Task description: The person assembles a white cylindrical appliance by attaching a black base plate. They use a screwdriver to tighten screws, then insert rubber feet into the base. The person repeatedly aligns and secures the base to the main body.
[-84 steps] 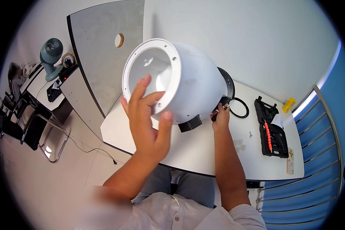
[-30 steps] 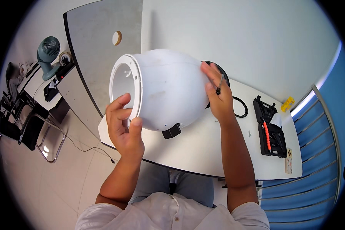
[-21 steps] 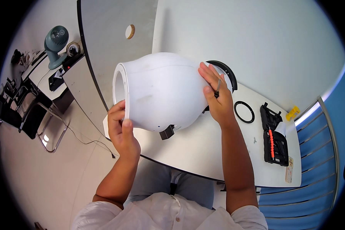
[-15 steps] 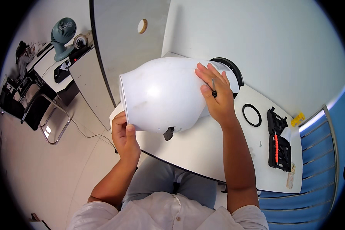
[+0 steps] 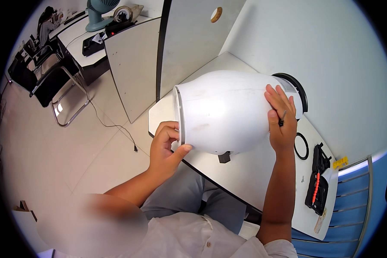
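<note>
A large white rounded appliance housing [image 5: 228, 112] lies on its side on the white table [image 5: 245, 180]. It has a black ring-shaped base at its right end and a small black block [image 5: 224, 157] low on its near side. My left hand [image 5: 165, 144] grips the rim at the left end, fingers curled at the opening and thumb outside. Spread over the right part of the housing is my right hand [image 5: 283, 116], fingers stretched. Between its thumb and fingers sits a small thin tool with a black end [image 5: 281, 122]; its exact kind cannot be made out.
On the table's right lie a black ring [image 5: 301, 146], an open black tool case [image 5: 317, 189] with an orange-red shaft, and a yellow object [image 5: 340, 162]. A grey partition [image 5: 193, 34] stands behind. At left are a black chair [image 5: 58, 84], a desk with a fan [image 5: 99, 13], and a cable.
The whole view has swung left, so the table and housing sit further right in the picture. More of the housing's left rim shows. Both hands stay on the housing.
</note>
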`<move>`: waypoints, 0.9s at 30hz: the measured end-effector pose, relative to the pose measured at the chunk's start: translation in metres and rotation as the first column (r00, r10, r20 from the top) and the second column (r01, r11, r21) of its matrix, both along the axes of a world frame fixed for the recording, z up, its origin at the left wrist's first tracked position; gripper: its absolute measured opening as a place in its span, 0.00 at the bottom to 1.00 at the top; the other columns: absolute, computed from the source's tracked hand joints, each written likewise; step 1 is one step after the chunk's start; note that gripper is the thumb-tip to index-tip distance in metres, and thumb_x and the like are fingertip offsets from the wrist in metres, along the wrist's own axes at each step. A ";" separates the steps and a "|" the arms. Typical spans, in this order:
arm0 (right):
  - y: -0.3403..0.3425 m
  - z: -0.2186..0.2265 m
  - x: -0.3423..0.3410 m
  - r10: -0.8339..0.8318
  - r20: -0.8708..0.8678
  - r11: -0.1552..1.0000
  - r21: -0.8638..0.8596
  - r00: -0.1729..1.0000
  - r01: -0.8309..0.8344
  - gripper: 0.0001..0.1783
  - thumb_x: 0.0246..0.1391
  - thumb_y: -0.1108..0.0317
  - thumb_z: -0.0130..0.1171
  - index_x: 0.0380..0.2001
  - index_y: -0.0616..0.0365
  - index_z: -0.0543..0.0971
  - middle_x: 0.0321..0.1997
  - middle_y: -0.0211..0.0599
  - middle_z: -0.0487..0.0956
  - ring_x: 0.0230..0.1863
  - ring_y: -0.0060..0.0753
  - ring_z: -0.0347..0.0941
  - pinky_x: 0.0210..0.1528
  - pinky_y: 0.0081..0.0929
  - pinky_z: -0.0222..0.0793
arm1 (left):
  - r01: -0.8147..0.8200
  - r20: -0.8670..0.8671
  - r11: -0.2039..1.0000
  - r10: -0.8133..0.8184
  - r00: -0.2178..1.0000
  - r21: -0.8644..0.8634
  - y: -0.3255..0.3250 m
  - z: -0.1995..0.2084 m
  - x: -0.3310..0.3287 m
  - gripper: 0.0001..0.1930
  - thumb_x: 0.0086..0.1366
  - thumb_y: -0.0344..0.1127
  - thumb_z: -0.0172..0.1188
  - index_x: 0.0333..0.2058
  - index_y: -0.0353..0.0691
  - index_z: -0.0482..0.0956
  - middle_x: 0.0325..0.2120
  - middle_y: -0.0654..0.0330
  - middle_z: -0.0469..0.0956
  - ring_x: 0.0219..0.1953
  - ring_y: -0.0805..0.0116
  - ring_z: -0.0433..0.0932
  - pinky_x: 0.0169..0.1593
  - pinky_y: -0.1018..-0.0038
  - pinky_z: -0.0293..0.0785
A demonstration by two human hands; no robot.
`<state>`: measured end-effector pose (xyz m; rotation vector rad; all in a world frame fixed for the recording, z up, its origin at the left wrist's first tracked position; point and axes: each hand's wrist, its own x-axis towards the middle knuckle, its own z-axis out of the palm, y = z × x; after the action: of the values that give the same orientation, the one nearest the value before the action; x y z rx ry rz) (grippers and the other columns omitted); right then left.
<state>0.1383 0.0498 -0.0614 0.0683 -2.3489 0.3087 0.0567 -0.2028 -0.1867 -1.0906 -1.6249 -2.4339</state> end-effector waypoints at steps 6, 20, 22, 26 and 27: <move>-0.001 0.001 -0.004 -0.001 -0.002 1.000 -0.019 1.000 0.001 0.16 0.60 0.65 0.47 0.48 0.53 0.79 0.57 0.30 0.75 0.66 0.40 0.61 0.70 0.48 0.37 | -0.036 -0.021 0.998 0.035 0.999 -0.042 -0.002 0.001 -0.005 0.13 0.57 0.33 0.66 0.32 0.39 0.69 0.42 0.57 0.66 0.42 0.70 0.68 0.48 0.74 0.65; 0.001 -0.002 -0.003 -0.009 -0.005 1.000 0.014 1.000 0.009 0.17 0.60 0.66 0.46 0.48 0.53 0.79 0.57 0.28 0.75 0.66 0.38 0.60 0.70 0.47 0.37 | -0.135 -0.035 0.991 0.135 0.990 0.004 0.005 -0.009 -0.001 0.15 0.65 0.44 0.57 0.32 0.39 0.66 0.40 0.60 0.63 0.41 0.74 0.64 0.46 0.76 0.64; 0.002 -0.002 -0.004 -0.009 -0.006 1.000 0.011 1.000 0.009 0.17 0.60 0.66 0.46 0.48 0.52 0.79 0.57 0.29 0.75 0.66 0.38 0.60 0.70 0.47 0.37 | -0.209 -0.093 0.978 0.208 0.974 -0.001 0.007 -0.008 -0.001 0.15 0.65 0.44 0.57 0.33 0.38 0.66 0.40 0.60 0.63 0.41 0.73 0.64 0.46 0.75 0.64; 0.003 -0.003 -0.003 -0.007 -0.009 1.000 -0.013 1.000 0.007 0.17 0.59 0.67 0.45 0.48 0.52 0.79 0.57 0.29 0.75 0.66 0.37 0.60 0.70 0.46 0.36 | -0.360 -0.196 0.933 0.355 0.914 0.012 0.012 -0.009 0.003 0.15 0.61 0.42 0.62 0.32 0.37 0.68 0.38 0.57 0.67 0.36 0.68 0.67 0.42 0.75 0.66; 0.003 -0.004 -0.003 -0.006 -0.009 1.000 -0.022 1.000 0.006 0.17 0.59 0.67 0.45 0.48 0.52 0.79 0.57 0.29 0.75 0.66 0.37 0.60 0.70 0.46 0.36 | -0.371 -0.207 0.929 0.364 0.908 0.006 0.012 -0.008 0.005 0.16 0.61 0.42 0.62 0.32 0.37 0.69 0.38 0.56 0.67 0.36 0.68 0.67 0.41 0.75 0.66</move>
<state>0.1351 0.0531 -0.0650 0.0518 -2.3357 0.3303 0.0615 -0.1907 -0.1949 -0.9032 -1.6341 -1.9944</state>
